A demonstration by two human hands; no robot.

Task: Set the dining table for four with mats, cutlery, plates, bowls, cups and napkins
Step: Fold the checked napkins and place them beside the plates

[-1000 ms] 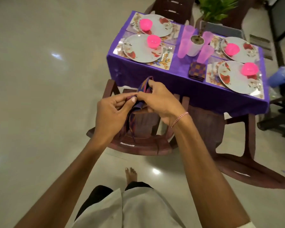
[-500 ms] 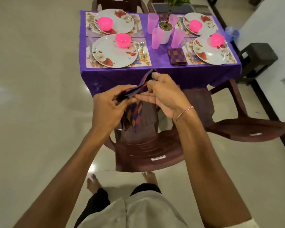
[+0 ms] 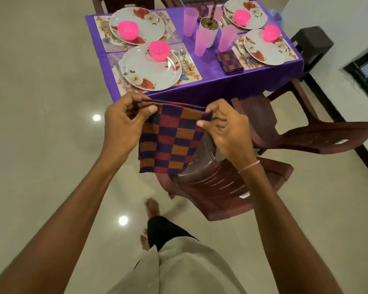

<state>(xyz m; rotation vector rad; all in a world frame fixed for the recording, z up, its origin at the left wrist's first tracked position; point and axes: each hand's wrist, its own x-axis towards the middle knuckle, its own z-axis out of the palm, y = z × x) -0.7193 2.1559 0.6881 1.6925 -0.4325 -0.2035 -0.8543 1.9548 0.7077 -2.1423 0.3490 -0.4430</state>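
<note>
Above chair (image 3: 221,187), short of table (image 3: 210,81) edge: holding napkin (image 3: 168,141) in air by top corners. Left hand (image 3: 123,124) pinching left corner, right hand (image 3: 227,132) pinching right, fingers (image 3: 151,109) curled over hem. Spread flat and hanging, likely to square it for folding. On table, folded napkin (image 3: 229,61) beside near-right plate (image 3: 266,47). None seen by near-left plate (image 3: 151,68), with bowl (image 3: 159,50) on it and cutlery (image 3: 180,57) alongside; probable destination. Cups (image 3: 201,41) bunched round pot (image 3: 209,28) mid-table.
</note>
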